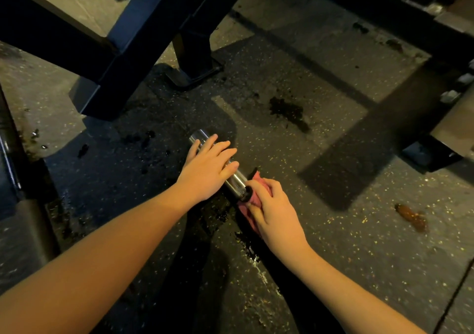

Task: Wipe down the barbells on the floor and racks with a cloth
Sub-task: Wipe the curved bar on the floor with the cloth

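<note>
Steel-sleeved barbell [234, 179] lies on the speckled rubber floor [333, 231]; left hand [207, 168] presses flat, fingers straight, on its sleeve, right hand [272, 209] grips a pink cloth [243, 209] round the bar.

Floor: dark rubber matting [333, 244] with pale and yellow speckles fills most of the frame. A thin seam [455, 297] runs through it at lower right. A black steel rack frame [123, 59] crosses the upper left. One upright stands on a flat base plate [191, 76] at upper centre, and a second foot [431, 154] sits at the right edge. Dark wet stains [287, 110] lie near centre, and a brown stain [413, 217] lies at right. Lighting is warm and casts broad, hard-edged shadows [359, 154].
</note>
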A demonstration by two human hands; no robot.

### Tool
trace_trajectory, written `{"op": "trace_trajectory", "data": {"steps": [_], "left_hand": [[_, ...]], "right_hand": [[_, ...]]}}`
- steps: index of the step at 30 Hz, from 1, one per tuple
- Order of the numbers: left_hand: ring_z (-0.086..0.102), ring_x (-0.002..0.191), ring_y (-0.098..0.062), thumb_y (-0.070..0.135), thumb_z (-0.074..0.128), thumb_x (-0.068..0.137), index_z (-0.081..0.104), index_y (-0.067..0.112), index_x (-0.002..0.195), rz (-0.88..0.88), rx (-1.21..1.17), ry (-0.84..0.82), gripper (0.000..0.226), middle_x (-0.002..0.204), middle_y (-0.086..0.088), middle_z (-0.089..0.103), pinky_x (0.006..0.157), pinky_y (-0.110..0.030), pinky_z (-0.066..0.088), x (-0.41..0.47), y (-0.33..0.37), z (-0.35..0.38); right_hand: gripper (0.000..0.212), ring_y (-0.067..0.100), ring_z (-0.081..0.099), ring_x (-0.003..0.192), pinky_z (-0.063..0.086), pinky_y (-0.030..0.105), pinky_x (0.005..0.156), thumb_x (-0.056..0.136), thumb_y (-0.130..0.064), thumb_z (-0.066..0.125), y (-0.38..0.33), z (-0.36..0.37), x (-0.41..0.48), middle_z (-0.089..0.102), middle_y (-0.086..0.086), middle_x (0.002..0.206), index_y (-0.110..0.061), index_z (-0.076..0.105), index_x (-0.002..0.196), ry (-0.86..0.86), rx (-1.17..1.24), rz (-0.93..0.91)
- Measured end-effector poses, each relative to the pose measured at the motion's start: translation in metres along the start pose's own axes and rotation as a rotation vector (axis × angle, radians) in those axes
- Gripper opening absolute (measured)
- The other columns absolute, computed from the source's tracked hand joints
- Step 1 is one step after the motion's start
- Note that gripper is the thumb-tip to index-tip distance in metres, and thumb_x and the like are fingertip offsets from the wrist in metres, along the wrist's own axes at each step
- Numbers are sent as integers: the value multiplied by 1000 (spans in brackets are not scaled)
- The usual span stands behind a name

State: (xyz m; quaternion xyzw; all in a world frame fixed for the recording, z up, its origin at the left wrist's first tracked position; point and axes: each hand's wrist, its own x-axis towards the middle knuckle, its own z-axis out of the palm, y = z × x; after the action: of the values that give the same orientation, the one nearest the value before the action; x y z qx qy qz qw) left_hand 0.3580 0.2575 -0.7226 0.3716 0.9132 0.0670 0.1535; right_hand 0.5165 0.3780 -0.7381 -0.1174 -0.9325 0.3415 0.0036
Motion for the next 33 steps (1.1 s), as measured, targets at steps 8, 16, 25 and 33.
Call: {"op": "trace_trajectory", "data": {"steps": [8, 16, 25, 33], "left_hand": [[11, 146, -10, 25, 45, 100, 37, 24, 146, 165, -148, 99, 47, 156, 10, 27, 118, -33, 9, -31, -23, 1], [22, 142, -9, 16, 50, 96, 30, 22, 149, 30, -219, 42, 58, 158, 11, 19, 118, -32, 15, -54, -18, 6], [16, 145, -9, 23, 50, 97, 20, 23, 152, -164, -345, -81, 62, 158, 8, 18, 119, -36, 16, -106, 33, 1], [24, 143, -13, 32, 47, 99, 25, 19, 151, -188, -323, -245, 58, 157, 3, 24, 116, -34, 23, -175, 74, -36]], "right_hand": [[47, 12, 45, 119, 41, 25, 98, 93, -41, 53, -5, 2, 0, 36, -5, 135, -30, 41, 137, -3, 0, 49], [41, 20, 50, 120, 42, 28, 98, 98, -23, 49, -13, 0, -2, 37, 0, 144, -22, 44, 138, -11, -39, 98], [41, 23, 51, 126, 38, 32, 104, 99, -16, 46, -27, -10, -7, 47, 5, 146, -13, 46, 140, 26, 0, 233], [25, 21, 59, 90, 44, 32, 74, 100, -28, 47, -51, -80, -69, 65, 2, 103, -20, 54, 122, 17, 100, 473]]}}
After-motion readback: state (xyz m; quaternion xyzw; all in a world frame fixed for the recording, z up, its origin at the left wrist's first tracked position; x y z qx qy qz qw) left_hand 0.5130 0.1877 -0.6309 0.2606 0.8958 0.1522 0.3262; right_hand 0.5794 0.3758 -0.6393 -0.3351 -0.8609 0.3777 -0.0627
